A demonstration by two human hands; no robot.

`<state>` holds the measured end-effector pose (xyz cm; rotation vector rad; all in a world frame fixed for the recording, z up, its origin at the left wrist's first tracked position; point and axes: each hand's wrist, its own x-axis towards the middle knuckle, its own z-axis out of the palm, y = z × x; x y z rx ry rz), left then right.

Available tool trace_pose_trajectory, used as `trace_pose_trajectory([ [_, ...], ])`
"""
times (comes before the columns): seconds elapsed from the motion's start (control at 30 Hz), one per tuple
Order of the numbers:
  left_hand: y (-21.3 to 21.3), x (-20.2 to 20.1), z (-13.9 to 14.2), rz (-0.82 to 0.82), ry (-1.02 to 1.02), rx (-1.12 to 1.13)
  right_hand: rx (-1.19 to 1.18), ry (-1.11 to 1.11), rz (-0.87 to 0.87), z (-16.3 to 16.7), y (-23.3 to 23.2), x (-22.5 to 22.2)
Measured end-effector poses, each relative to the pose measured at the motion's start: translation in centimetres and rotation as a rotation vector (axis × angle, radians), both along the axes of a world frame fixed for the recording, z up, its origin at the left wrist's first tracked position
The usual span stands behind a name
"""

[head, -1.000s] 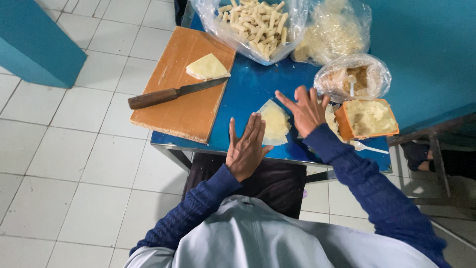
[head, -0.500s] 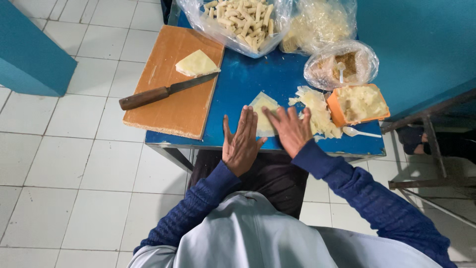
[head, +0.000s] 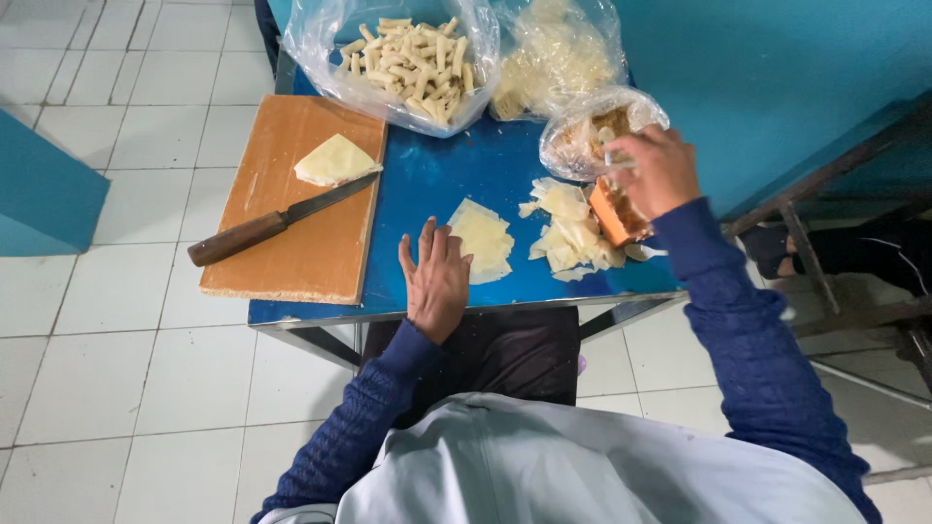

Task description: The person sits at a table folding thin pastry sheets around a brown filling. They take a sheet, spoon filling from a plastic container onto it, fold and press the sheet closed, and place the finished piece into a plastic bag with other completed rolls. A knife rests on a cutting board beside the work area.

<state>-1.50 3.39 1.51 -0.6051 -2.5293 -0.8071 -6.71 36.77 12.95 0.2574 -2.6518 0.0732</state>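
My left hand (head: 437, 277) lies flat on the blue table (head: 427, 180), palm down, holding nothing. Its fingertips touch the left edge of a pale, thin dough sheet (head: 482, 238). My right hand (head: 655, 170) is raised at the right, fingers curled over the top of an orange tub (head: 607, 215) of filling, just in front of a small plastic bag (head: 578, 136). Whatever the fingers grip is hidden. A heap of several more pale sheets (head: 568, 228) lies between the single sheet and the tub.
A wooden cutting board (head: 301, 243) at the table's left carries a wooden-handled knife (head: 262, 225) and a folded dough piece (head: 332, 160). Two plastic bags stand at the back: rolled pieces (head: 408, 58) and pale shreds (head: 553, 68). A teal wall (head: 777, 78) is on the right, tiled floor on the left.
My right hand has left the single sheet and moved right and away to the orange tub. My left hand has settled flat by the sheet. The camera has shifted.
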Motion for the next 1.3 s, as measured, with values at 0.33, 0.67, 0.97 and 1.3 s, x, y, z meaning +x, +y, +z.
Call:
trace_pose_trajectory([
  [0.33,-0.8,1.2,1.6,0.029,0.053,0.166,-0.101,-0.016,-0.119,-3.4,3.2,-3.9],
  [0.67,-1.2,1.7,2.3,0.012,0.06,0.245,-0.066,0.081,-0.212,-1.5,5.4,-2.3],
  [0.97,-1.2,1.7,2.3,0.017,0.075,0.26,0.205,0.168,-0.043,-3.2,3.9,-4.6],
  [1.3,-1.4,1.7,2.3,0.002,0.062,0.265,0.568,0.197,-0.083,-3.1,7.4,-6.1],
])
